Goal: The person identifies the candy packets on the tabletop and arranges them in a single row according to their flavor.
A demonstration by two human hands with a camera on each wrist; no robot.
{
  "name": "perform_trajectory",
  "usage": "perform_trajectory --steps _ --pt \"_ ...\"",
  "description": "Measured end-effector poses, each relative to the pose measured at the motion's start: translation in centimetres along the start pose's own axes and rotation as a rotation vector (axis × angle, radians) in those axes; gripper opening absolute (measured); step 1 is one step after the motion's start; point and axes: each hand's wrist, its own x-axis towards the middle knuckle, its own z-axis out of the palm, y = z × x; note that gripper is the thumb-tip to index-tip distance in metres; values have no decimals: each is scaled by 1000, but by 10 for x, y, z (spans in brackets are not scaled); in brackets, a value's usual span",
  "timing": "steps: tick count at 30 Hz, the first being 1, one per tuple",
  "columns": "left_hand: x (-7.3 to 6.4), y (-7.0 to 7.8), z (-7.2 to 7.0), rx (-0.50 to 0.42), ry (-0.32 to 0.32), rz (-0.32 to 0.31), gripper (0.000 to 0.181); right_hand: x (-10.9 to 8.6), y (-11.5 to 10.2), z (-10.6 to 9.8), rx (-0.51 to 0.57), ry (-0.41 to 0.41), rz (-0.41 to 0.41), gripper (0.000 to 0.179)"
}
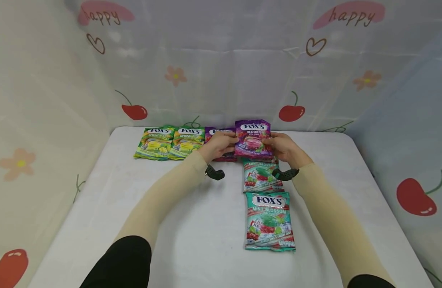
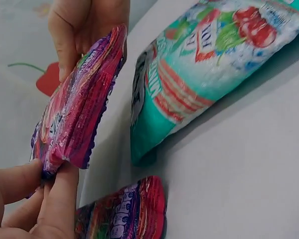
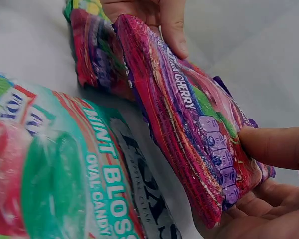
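Both hands hold one purple Fox's Berries candy bag (image 1: 253, 138) by its two sides, tilted up above the table. The left hand (image 1: 218, 146) pinches its left edge between thumb and fingers; the left wrist view shows the left fingers (image 2: 60, 199) under its corner. On the opposite side the right hand (image 1: 286, 149) grips it, with the right thumb (image 3: 271, 146) on the printed front. Partly hidden behind the left hand lies a second purple bag (image 1: 226, 159). Just below the held bag is a green Mint Blossom bag (image 1: 260, 176), overlapped at its top.
Two yellow-green Springtea bags (image 1: 154, 144) lie side by side at the back left. A second Mint Blossom bag (image 1: 269, 222) lies nearer the front. The white table (image 1: 203, 240) meets printed curtains (image 1: 221, 88) at the back and sides.
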Motion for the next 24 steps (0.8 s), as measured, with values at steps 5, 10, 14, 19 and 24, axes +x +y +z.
perform_trajectory --steps 5,10,14,19,24 --pt "13 1 5 17 52 -8 48 12 -3 -3 2 42 -7 71" --pt "20 0 10 59 87 25 44 23 1 -6 0 98 -11 67" --pt "23 -4 12 129 109 77 42 29 9 -6 -58 170 -37 65" --pt "22 -10 14 204 155 112 38 33 18 -5 -169 239 -30 64" --pt "20 -11 14 245 177 135 36 34 19 -6 -265 273 -21 61"
